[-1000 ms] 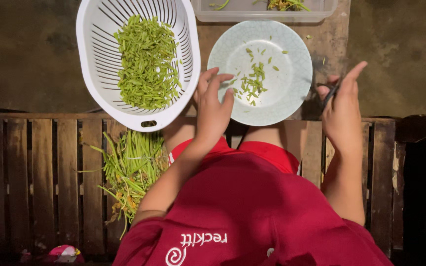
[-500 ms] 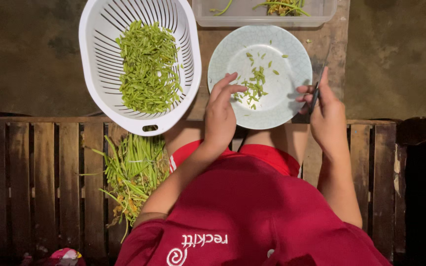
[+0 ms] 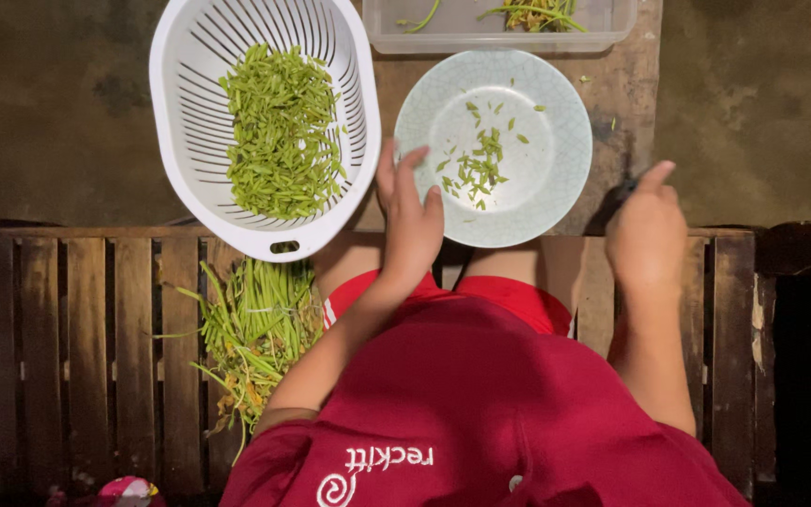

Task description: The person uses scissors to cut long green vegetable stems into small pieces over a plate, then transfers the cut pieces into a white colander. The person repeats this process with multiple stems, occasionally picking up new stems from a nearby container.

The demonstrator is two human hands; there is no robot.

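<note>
Our left hand [image 3: 412,221] rests with open fingers at the rim of the pale plate [image 3: 556,188] of green bits, beside the white colander [image 3: 180,141], while whether our right hand [image 3: 648,225] grips anything we cannot tell.

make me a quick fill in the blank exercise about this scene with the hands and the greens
1. The white slotted plastic colander holds a heap of cut ____ stems.
2. The left hand rests at the rim of the round pale ____.
3. The uncut bundle of long green stalks lies on the ____ slatted bench.

Missing words: green; plate; wooden
</note>
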